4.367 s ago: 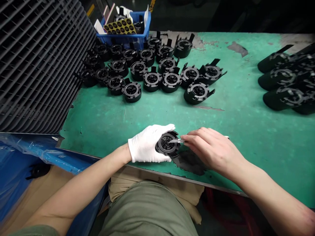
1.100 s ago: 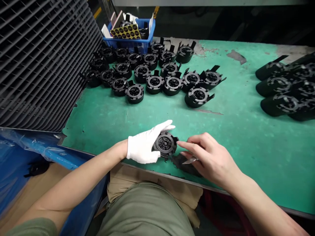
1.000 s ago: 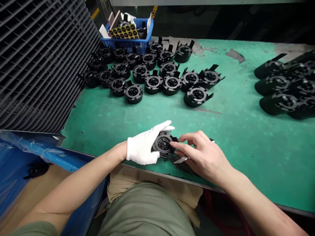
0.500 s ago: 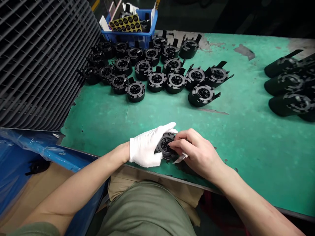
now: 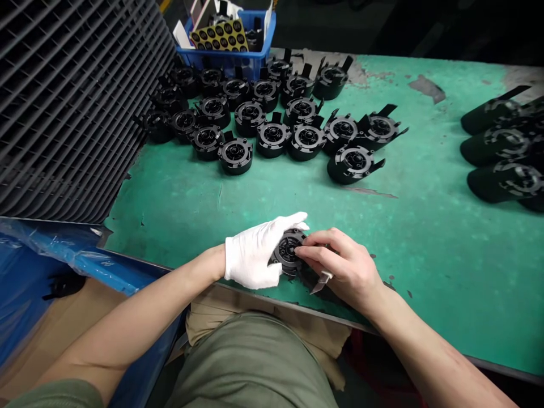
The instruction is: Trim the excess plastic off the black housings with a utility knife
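Room (image 5: 331, 25): dark along the top of the frame
Green counter (image 5: 425, 238): spans the middle and right, its coating worn to grey patches near the far edge
Grey grid stack (image 5: 76, 113): fills the upper left
Blue plastic film (image 5: 63, 249): creased and shiny, lower left
Blue bin (image 5: 263, 56): top, left of centre, a yellow sheet (image 5: 221, 37) of black discs leaning in it
Standing black parts (image 5: 236, 161): loose rows before the bin, taller ones at the right edge
Right hand (image 5: 346, 272): bare, thumb and fingertips drawn together at the held part's middle; cannot tell what lies between them
Left hand (image 5: 257, 255): white-gloved, curled round the held part's left side
Held part (image 5: 287, 250): lower centre, between both hands; black, round, concentric rings crossed by ribs, right rim hidden by fingers
Knife (image 5: 318, 284): gripped under the right hand, pale blade pointing lower left
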